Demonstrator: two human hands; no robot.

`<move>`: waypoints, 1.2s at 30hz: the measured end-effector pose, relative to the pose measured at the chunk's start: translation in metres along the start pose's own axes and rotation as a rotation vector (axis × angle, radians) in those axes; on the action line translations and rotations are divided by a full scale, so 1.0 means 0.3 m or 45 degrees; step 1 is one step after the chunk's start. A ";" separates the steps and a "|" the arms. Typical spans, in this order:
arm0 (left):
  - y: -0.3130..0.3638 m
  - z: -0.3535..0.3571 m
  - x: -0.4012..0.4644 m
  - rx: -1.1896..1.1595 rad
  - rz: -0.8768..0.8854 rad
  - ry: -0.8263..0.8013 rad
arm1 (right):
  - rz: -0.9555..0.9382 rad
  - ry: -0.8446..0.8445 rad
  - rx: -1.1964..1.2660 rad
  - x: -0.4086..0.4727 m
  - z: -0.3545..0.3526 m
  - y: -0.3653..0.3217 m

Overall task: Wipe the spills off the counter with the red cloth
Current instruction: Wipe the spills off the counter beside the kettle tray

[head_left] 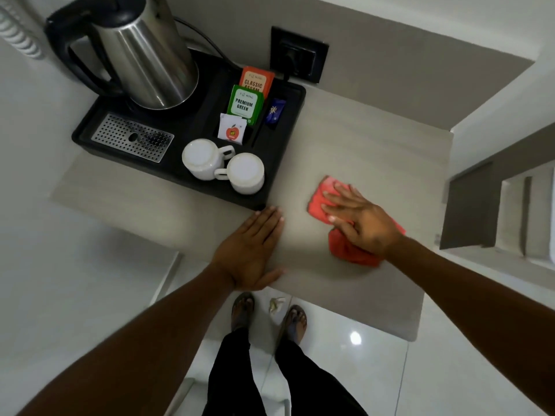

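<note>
The red cloth [318,199] lies on the beige counter [360,151], right of centre. My right hand [360,219] presses flat on top of the cloth with fingers spread, covering its middle; cloth shows at the fingertips and bunches below the wrist [348,250]. My left hand [255,247] rests palm down on the counter near its front edge, fingers together, holding nothing. Its fingertips reach the corner of the black tray [279,187]. I cannot make out any spill on the surface.
The black tray holds a steel kettle [144,55], two upturned white cups [201,157] [244,172], tea sachets [244,103] and a metal drip grate [132,136]. A wall socket [297,55] with a plugged cord is behind. My feet and crumpled paper [276,304] are on the floor.
</note>
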State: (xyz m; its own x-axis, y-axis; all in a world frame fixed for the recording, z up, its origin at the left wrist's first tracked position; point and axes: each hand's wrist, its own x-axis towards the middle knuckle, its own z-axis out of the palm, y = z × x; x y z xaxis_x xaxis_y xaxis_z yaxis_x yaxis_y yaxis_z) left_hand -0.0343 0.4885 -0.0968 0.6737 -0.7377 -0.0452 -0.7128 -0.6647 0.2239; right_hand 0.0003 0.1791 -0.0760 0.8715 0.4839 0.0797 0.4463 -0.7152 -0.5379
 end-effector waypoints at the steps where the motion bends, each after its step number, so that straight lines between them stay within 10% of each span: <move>1: 0.001 0.000 0.000 -0.004 -0.009 -0.007 | 0.033 0.010 -0.012 -0.062 -0.008 0.005; 9: -0.009 -0.006 -0.003 -0.037 -0.007 -0.013 | 0.460 0.308 -0.051 0.038 0.046 -0.078; 16: -0.093 -0.021 -0.139 0.005 0.034 -0.056 | 0.249 0.173 -0.027 -0.241 0.192 -0.332; 22: -0.098 -0.037 -0.176 0.027 0.042 -0.069 | 0.719 0.413 -0.023 -0.102 0.245 -0.384; 29: -0.104 -0.044 -0.191 0.072 0.066 -0.130 | 0.452 0.294 -0.083 -0.215 0.341 -0.512; 36: -0.074 -0.034 -0.175 0.065 0.026 -0.185 | 1.059 0.627 -0.066 -0.223 0.169 -0.289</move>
State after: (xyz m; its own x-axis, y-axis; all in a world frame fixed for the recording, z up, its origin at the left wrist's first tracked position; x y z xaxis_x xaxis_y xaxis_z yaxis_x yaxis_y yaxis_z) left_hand -0.0517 0.5432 -0.0894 0.6259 -0.7582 -0.1827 -0.7377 -0.6516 0.1766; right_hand -0.1071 0.2341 -0.0772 0.8951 -0.4442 0.0392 -0.3536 -0.7606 -0.5445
